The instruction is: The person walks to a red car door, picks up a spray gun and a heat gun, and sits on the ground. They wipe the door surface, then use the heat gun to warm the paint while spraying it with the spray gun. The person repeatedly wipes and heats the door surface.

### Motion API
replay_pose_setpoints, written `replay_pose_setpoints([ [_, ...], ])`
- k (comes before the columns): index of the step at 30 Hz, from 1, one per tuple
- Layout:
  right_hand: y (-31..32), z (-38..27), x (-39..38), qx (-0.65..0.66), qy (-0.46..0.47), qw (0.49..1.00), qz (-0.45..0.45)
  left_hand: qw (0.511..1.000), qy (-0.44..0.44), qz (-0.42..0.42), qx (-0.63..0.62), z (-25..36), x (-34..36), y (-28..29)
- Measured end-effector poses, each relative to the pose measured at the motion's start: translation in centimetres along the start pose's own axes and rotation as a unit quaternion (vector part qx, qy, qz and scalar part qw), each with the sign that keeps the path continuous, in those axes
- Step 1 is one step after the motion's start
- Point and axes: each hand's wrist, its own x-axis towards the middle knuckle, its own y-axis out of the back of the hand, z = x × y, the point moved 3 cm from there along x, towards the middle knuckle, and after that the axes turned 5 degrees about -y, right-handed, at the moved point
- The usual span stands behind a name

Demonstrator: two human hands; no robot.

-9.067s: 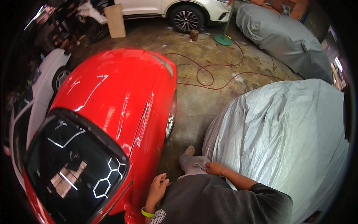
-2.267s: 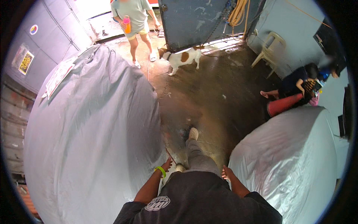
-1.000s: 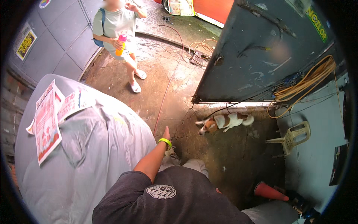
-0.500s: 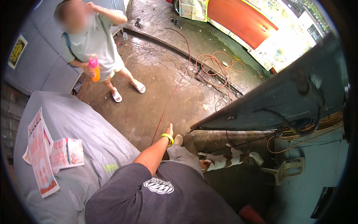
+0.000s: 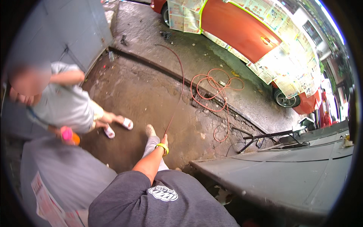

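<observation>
My left hand, with a yellow band on the wrist, hangs over the wet concrete floor near my leg, its fingers stretched out. A thin red hose runs along the floor behind it; I see no grip on it. My right hand is hidden. To my left a person in a pale shirt stands close, holding a pink-and-orange bottle. Below them lies the grey car cover with newspaper sheets on it.
An orange car masked with newspaper stands past a raised step. Coiled orange hose lies at the step. A grey metal door fills the lower right, a dog half hidden under it. Grey gate panels rise at upper left.
I have moved from between cars toward the doorway. The person now appears nearer, lower left. More of the orange car has come into view; the dog is mostly hidden now.
</observation>
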Motion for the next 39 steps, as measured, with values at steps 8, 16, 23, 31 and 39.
replay_pose_setpoints([
  [8, -6.3, -17.6, 8.2, -0.022, -0.047, 0.998, -0.02, 0.992, -0.059, -0.039, 0.105, 27.1, 10.3, 7.6],
  [16, -11.6, -25.9, 9.4, 0.071, -0.152, 0.986, -0.016, 0.993, -0.091, -0.039, 0.057, 51.7, 17.0, 11.6],
  [23, -11.3, -32.1, 18.7, -0.032, -0.2, 0.975, -0.09, 0.995, -0.1, -0.023, -0.006, 64.8, 26.7, 12.8],
  [31, 1.5, -68.5, 44.8, -0.243, 0.059, 0.967, 0.045, 0.977, -0.065, 0.118, 0.164, 78.5, 30.4, 17.7],
  [39, -7.8, -107.4, 46.6, -0.385, 0.193, 0.884, -0.183, 0.788, -0.143, -0.043, 0.597, 81.1, 37.0, 19.1],
])
